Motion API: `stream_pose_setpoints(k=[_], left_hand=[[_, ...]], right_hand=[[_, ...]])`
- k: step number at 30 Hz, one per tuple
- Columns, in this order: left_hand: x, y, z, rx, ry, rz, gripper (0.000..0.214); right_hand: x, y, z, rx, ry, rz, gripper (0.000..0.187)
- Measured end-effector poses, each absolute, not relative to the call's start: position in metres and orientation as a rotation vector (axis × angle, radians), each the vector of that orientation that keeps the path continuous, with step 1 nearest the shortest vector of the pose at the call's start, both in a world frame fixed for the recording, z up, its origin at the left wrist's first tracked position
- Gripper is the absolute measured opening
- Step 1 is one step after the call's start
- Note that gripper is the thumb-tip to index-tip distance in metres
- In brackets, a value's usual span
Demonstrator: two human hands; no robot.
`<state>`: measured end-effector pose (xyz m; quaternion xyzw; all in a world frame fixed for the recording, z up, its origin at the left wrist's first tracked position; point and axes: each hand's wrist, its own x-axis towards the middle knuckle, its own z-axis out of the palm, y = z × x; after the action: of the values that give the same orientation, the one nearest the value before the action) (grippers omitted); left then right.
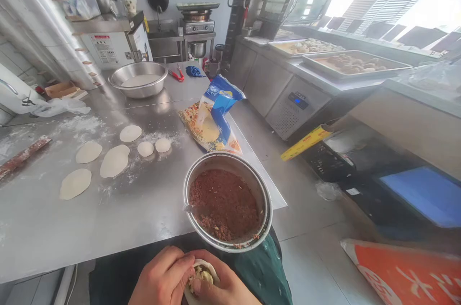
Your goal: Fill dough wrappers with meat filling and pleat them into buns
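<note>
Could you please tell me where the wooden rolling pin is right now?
In the head view, the floury reddish-brown wooden rolling pin lies at the left edge of the stainless steel table, left of the flattened round dough wrappers.

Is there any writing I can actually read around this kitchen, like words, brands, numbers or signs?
Orange-red sack: large white characters, cut off, not surely readable.
Blue-and-white food package: printing too small and blurred.
Printed notice on the white appliance: too small.
Yellow strip: marks too blurred.
Control panel on the steel counter fridge: small blue display, too small.
</note>
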<state>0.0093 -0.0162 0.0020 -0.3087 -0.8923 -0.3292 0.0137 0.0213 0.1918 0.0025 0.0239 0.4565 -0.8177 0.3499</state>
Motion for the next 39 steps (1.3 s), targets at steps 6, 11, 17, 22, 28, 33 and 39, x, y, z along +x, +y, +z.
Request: stream_pose_setpoints(k=[6, 11, 17, 22, 28, 33, 39], left_hand=[[0.01, -0.011, 0.003, -1.049, -2.741, -0.843, 0.019], [0.01, -0.006, 0.002, -1.144, -2.704, -0.633, 0.028], [0.01, -0.005, 0.0, -1.154, -2.682, -0.551, 0.018], [0.007, -0.003, -0.002, -1.215, -2.609, -0.502, 0.026], [0.008, -0.001, -0.001, -1.221, -2.565, -0.453, 0.029], [0.003, -0.007, 0.005, -1.152, -2.666, -0.642, 0.018], [0.002, -0.01, 0.011, -1.1, -2.696, -0.751, 0.029]], right_hand=[[0.018, 0.195, 0.014, 0.071, 1.358, -1.978, 0.047], [0.015, 0.191, 0.018, 0.031, 1.619, -1.851, 0.022], [0.012, 0.188, 0.019, 0.048, 1.699, -1.694, 0.018], [0.01, 0.187, 0.021, -0.022, 1.837, -1.586, 0.009], [0.001, 0.192, 0.029, -0.084, 1.8, -1.527, 0.012], [0.003, 0.2, 0.032, -0.043, 1.588, -1.694, 0.033], [0.016, 0.191, 0.015, 0.033, 1.327, -2.071, 0.052]])
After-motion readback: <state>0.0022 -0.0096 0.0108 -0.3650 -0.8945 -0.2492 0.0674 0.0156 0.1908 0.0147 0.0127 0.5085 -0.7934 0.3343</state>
